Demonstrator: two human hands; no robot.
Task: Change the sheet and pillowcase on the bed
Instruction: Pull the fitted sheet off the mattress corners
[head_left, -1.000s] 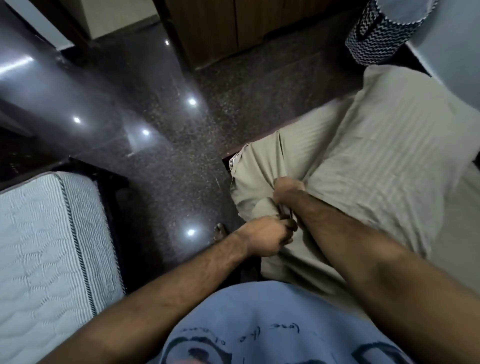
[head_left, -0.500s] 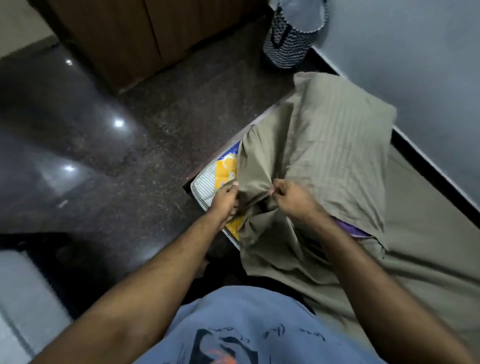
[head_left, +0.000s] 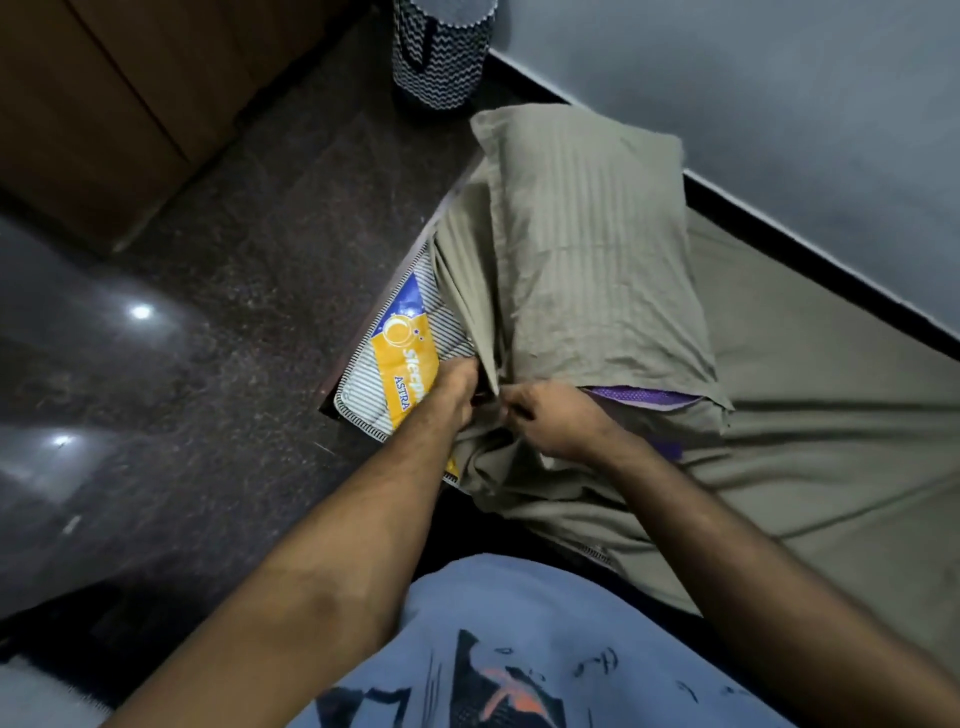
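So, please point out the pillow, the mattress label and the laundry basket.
pillow (head_left: 597, 249), head view, middle of its olive case.
mattress label (head_left: 405, 348), head view, orange part.
laundry basket (head_left: 441, 57), head view, patterned wall.

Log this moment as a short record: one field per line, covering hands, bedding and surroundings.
left hand: grips the sheet at the mattress corner
right hand: pinches the same bunch of sheet
sheet: olive, pulled off the corner
mattress: corner bare, orange label showing
pillow: in olive striped pillowcase, purple showing at its open end
basket: zigzag pattern, on the floor by the wall
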